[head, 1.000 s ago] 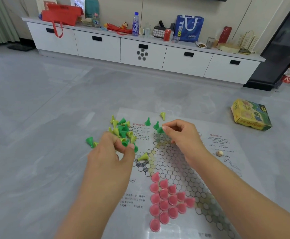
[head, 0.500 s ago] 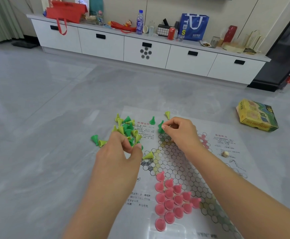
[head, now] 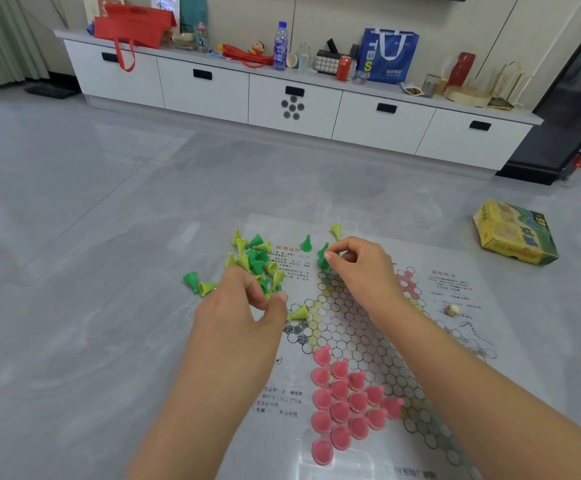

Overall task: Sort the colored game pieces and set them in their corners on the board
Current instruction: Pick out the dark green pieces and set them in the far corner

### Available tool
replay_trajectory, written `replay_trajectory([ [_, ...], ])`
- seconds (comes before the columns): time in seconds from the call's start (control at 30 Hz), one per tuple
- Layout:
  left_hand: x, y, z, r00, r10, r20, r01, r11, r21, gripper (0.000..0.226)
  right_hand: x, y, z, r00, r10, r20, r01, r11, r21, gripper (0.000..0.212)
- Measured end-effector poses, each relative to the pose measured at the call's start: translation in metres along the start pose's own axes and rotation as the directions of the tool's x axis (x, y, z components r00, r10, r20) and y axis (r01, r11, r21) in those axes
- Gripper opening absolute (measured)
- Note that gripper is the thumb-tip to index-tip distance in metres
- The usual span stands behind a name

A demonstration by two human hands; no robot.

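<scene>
Right grip (head: 358,268): thumb and forefinger pressed together at the tip, pinching a dark green cone piece (head: 322,259) at the far point of the board's hexagon grid; the other fingers curl loosely behind. A second dark green piece (head: 305,243) stands just beyond it on the printed sheet, and a yellow-green piece (head: 336,231) stands a little farther off, near the board's far edge.

Left grip (head: 244,306): fingers bent down and drawn toward the thumb over the near edge of the mixed pile (head: 256,259) of dark green and yellow-green cones — the fingertips are in among the pieces, but whether they close on one cannot be told, since the back of the hand hides the contact. Two strays, one dark green (head: 191,281) and one yellow-green (head: 206,288), lie on the floor (head: 74,271) to the left of that hand. Another yellow-green cone (head: 297,313) lies tipped on its side just beside the left thumb, at the grid's left corner.

Board (head: 358,327): a thin printed sheet flat on the grey floor, with a star of hexagon cells and blocks of text at the sides. Pink pieces (head: 346,403) fill the near corner of the star in a tight cluster — upright, touching one another, between the two forearms. A small pale bead (head: 452,310) rests on the sheet's right margin. The yellow game box (head: 514,232) lies on the floor well apart, to the right.
</scene>
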State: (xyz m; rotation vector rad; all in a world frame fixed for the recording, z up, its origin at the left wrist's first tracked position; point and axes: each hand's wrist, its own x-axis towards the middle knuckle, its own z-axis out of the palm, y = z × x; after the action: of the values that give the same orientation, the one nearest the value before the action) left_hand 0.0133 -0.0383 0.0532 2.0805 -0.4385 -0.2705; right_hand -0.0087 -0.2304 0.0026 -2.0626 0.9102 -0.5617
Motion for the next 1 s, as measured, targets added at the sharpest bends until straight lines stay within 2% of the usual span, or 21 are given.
replay_trajectory([
  [0.33,0.0,0.0007,-0.0002,1.0,0.004,0.007,-0.004,1.0,0.002,0.022,-0.0005,0.0031,-0.0015,1.0,-0.03,-0.01,0.03,0.999,0.039,0.006],
  [0.8,-0.0017,0.003,-0.0025,1.0,-0.013,0.023,0.013,1.0,0.004,0.022,0.0,0.0012,-0.0006,0.999,-0.03,-0.014,0.03,1.0,0.001,0.008],
  [1.0,0.001,0.0001,-0.0019,0.999,-0.001,0.041,0.002,1.0,-0.015,0.022,-0.0007,0.0031,-0.0008,0.999,-0.046,-0.02,0.047,0.997,0.053,0.007],
])
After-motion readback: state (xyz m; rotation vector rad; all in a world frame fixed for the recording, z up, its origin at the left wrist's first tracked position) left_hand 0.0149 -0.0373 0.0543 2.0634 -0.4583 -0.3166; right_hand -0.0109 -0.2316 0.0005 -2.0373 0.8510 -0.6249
